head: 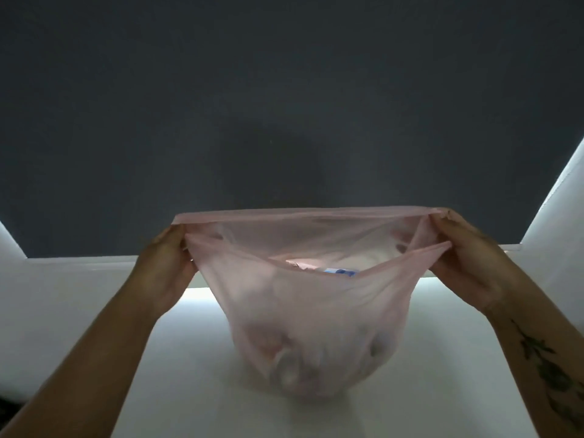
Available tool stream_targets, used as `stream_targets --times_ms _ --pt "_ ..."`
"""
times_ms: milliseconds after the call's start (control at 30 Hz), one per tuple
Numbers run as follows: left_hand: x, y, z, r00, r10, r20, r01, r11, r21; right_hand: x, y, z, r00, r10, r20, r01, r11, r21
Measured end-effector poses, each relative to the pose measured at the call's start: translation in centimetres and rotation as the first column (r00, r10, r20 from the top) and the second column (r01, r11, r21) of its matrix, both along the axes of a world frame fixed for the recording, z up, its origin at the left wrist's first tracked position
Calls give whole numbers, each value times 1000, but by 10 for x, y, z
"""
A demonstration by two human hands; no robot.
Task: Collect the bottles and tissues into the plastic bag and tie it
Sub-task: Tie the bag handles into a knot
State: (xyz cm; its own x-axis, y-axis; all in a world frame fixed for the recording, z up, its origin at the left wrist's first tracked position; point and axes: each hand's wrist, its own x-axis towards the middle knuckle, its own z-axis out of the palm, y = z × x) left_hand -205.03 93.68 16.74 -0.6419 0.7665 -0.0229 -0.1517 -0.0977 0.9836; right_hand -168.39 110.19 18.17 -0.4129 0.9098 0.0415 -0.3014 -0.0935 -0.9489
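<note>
Above the left hand (164, 267) and the right hand (467, 263) we see a dark grey back wall (284, 90) with a faint shadow (284, 159) on it, midway between the 2. A white ledge (79, 259) runs along the wall's foot, passing behind both hands. Below and between them lies a white tabletop (196, 390), with a bright band of light (202, 294) at its far edge. We see 2 white panels slanting outward: a left side panel (63, 311) outside the left hand, a right side panel (556, 222) outside the right.

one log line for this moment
phase: pre-tie | left hand: grips rim | right hand: grips rim | plastic bag: mouth stretched open, loaded, untied
</note>
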Motion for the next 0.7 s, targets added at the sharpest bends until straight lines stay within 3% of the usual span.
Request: stream_targets --times_ms 100,133,233,300,433,500,600,700 --pt "-15 14 -4 991 61 -117 -67 996 -51 -12 -4 -6 983 -185 8 184 981 57" --pt "-20 19 -3 995 64 -81 -67 997 -40 -17 -7 -9 969 -243 32 241 968 62" --pt "-28 28 3 972 -36 231 27 999 41 -33 -15 -15 931 -356 77 360 932 -41" --pt "-26 28 7 944 -133 302 122 991 57 -38 -17 -15 959 -280 46 283 950 -134" --pt "-5 19 4 948 -240 211 208 965 160 -32 -22 -12 998 19 -62 -26 993 -112" --pt "6 12 0 956 -262 130 232 950 208 -25 -21 -16 998 27 -57 -32 996 -83" --pt "16 6 -7 947 -292 132 256 938 234 -13 -18 -22 998 9 -65 -15 996 -92" --pt "27 3 -16 975 -202 94 187 971 149 -6 -12 -25 995 -86 -43 81 991 -105"
